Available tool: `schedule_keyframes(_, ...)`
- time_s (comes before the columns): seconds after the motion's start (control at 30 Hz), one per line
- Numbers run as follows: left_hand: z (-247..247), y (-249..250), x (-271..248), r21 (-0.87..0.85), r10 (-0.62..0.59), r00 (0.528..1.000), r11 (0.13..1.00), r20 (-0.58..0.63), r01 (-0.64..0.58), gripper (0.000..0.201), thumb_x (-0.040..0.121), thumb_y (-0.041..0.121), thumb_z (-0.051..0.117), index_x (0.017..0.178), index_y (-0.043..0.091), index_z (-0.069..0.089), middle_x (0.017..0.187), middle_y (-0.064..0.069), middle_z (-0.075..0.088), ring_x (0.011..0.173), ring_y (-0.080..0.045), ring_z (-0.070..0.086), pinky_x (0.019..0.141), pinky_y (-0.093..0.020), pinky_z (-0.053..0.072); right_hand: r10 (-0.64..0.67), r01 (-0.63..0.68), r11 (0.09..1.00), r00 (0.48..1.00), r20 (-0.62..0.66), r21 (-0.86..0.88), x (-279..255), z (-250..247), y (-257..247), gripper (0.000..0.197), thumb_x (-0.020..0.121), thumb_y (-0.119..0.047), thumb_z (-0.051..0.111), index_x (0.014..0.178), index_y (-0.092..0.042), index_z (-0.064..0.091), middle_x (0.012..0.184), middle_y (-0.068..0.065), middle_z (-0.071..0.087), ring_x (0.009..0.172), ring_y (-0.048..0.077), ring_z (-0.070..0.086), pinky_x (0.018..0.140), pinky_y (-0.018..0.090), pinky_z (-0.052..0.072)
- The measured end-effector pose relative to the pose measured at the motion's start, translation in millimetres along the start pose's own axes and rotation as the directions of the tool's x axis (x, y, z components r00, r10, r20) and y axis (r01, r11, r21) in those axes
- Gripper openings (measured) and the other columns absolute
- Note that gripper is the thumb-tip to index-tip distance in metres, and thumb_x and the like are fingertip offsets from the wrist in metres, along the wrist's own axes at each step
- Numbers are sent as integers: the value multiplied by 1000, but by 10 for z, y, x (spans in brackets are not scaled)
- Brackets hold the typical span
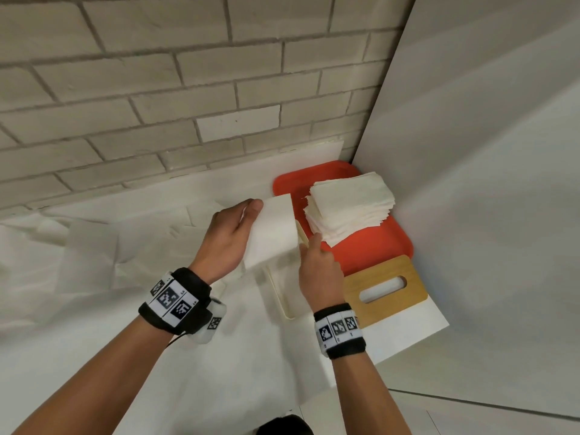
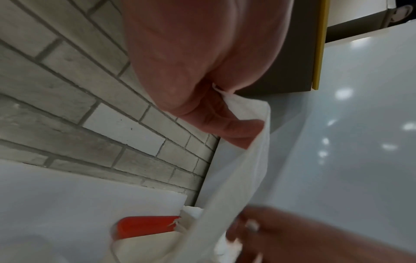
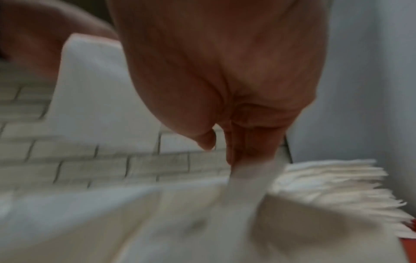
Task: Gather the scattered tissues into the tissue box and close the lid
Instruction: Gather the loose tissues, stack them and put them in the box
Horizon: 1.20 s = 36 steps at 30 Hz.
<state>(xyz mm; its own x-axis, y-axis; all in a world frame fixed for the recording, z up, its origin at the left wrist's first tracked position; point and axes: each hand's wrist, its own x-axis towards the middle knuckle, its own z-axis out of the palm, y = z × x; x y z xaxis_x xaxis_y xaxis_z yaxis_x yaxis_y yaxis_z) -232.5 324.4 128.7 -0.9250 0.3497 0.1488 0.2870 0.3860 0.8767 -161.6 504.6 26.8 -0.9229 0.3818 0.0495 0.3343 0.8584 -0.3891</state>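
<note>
My left hand (image 1: 233, 233) pinches the top edge of a white tissue (image 1: 273, 230) between thumb and fingers and holds it hanging over the open cream tissue box (image 1: 277, 293). The right hand (image 1: 317, 265) pinches the tissue's lower right edge, just above the box. In the left wrist view the tissue (image 2: 236, 169) drapes down from my left fingers (image 2: 225, 128) toward the right hand (image 2: 292, 236). The right wrist view is blurred; the right fingers (image 3: 247, 151) meet tissue paper there. Several loose tissues (image 1: 91, 252) lie spread on the table to the left.
A red tray (image 1: 376, 249) at the back right corner carries a tall stack of tissues (image 1: 348, 208). The wooden lid (image 1: 386, 290) with its slot lies flat right of the box. A brick wall runs behind, a white panel stands on the right.
</note>
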Motion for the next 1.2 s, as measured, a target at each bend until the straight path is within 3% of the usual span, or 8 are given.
schedule_keyframes(0.1,85,40,38,-62,18,999,998,47,-15,60,113,48,39,88,-6,48,76,-6,41,71,-16,39,68,-32,31,56,51,900,972,-230,432,-111,-435,-64,21,116,-35,36,119,-20,51,91,-3,67,76,16,63,63,34,44)
schedule_keyframes(0.2,202,96,118,-97,34,998,995,52,-29,55,114,45,41,88,-2,52,74,-20,46,71,-35,44,68,-37,35,167,-35,508,984,-59,861,-266,-775,-133,19,114,-45,46,123,-32,56,94,-16,71,87,0,65,81,23,50)
schedule_keyframes(0.27,297,29,207,-73,31,999,997,24,-29,45,113,46,44,97,8,62,83,-21,63,78,-35,59,72,-41,46,125,-85,410,992,36,908,-340,-776,-91,30,107,-43,64,132,-34,52,78,-15,63,78,6,61,79,25,51)
schedule_keyframes(0.43,587,-451,354,83,-72,997,994,38,69,24,106,28,64,126,15,62,120,-2,71,110,-15,67,94,-28,51,117,-89,698,993,10,711,-362,-432,224,47,100,-20,76,133,-29,42,73,-4,65,61,10,61,57,24,48)
schedule_keyframes(0.6,852,-925,366,370,-154,966,926,207,69,25,102,16,66,124,17,54,117,-10,71,108,-33,67,96,-47,56,77,-96,959,994,80,267,-397,-88,232,34,104,-10,64,127,-17,41,96,10,71,83,30,72,63,38,55)
schedule_keyframes(0.87,1056,-833,302,685,215,939,642,269,-344,23,96,15,64,119,18,62,118,-4,62,108,-28,62,80,-42,60,-120,105,986,986,-115,-129,-601,-228,108,21,102,-40,67,107,-20,70,96,4,65,89,28,64,67,40,58)
schedule_keyframes(1.03,1117,-835,237,766,-176,833,525,524,-370,29,108,32,52,133,20,58,134,-5,58,119,-32,63,84,-43,50,-64,186,939,921,385,-290,-616,4,-43,75,108,-69,11,108,-29,74,114,3,72,111,33,67,99,46,49)
schedule_keyframes(1.2,765,-894,282,605,-26,895,745,446,-280,22,102,14,49,112,20,68,123,-3,69,109,-28,67,85,-43,56,-86,188,948,928,362,-256,-535,24,-112,73,109,-67,14,91,-24,71,99,2,74,101,33,70,91,46,53)
